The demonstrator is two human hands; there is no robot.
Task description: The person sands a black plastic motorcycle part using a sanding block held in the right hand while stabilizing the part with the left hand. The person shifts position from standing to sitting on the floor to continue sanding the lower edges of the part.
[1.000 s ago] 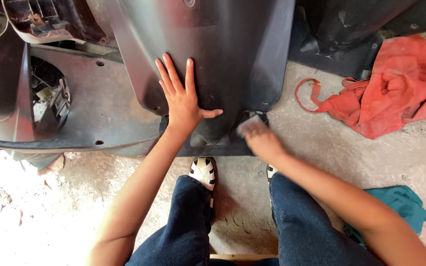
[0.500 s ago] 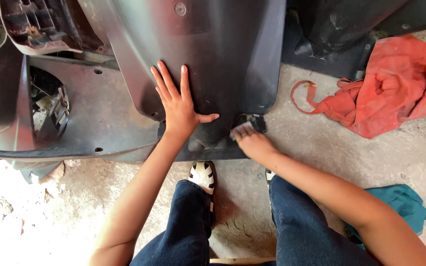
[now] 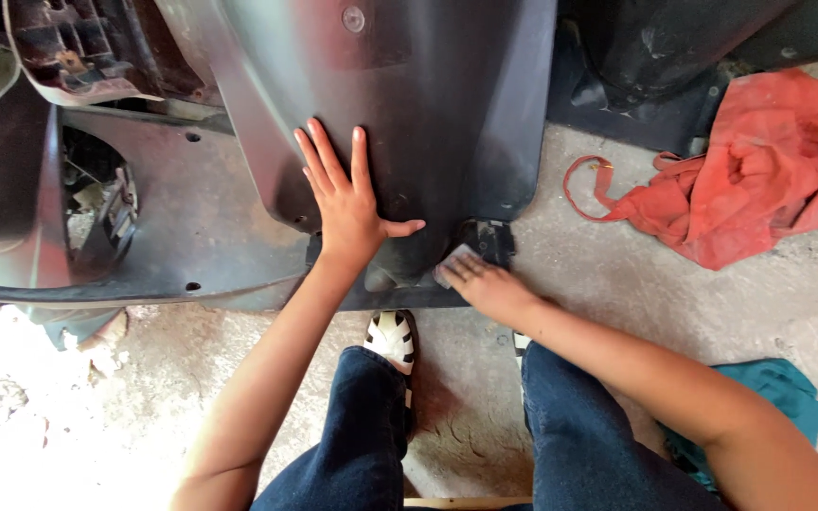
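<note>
Denim fills the bottom of my view: the legs of dark blue jeans (image 3: 362,445), with a black-and-white sandal (image 3: 392,339) poking out between them onto the floor. Under everything is a rough concrete floor (image 3: 617,284), dusty and stained, washed out to near white by strong light at the lower left. A teal cloth (image 3: 778,397) lies on it just behind my right forearm, partly hidden by the arm.

Moving up, my right hand (image 3: 485,282) sits at the bottom edge of the large dark grey plastic body panel (image 3: 428,114), fingers curled together over a small grey pad (image 3: 453,265) pressed against the panel's lower lip; only a corner of the pad shows past the fingertips. I can't tell from here what the pad is made of. Just above and to the left, my left hand (image 3: 352,203) lies flat on the same panel, fingers spread apart and pointing up, thumb out to the right, gripping nothing. The two hands are near each other but not touching.

The panel stands nearly upright and runs out of frame at the top, with a round fastener (image 3: 353,18) near its upper edge. To its left, a second grey moulded piece (image 3: 191,218) lies flatter, with holes in it. Farther right, a crumpled red rag (image 3: 759,170) lies on the concrete, well clear of both hands, beside more black plastic parts (image 3: 674,57) at the top right.
</note>
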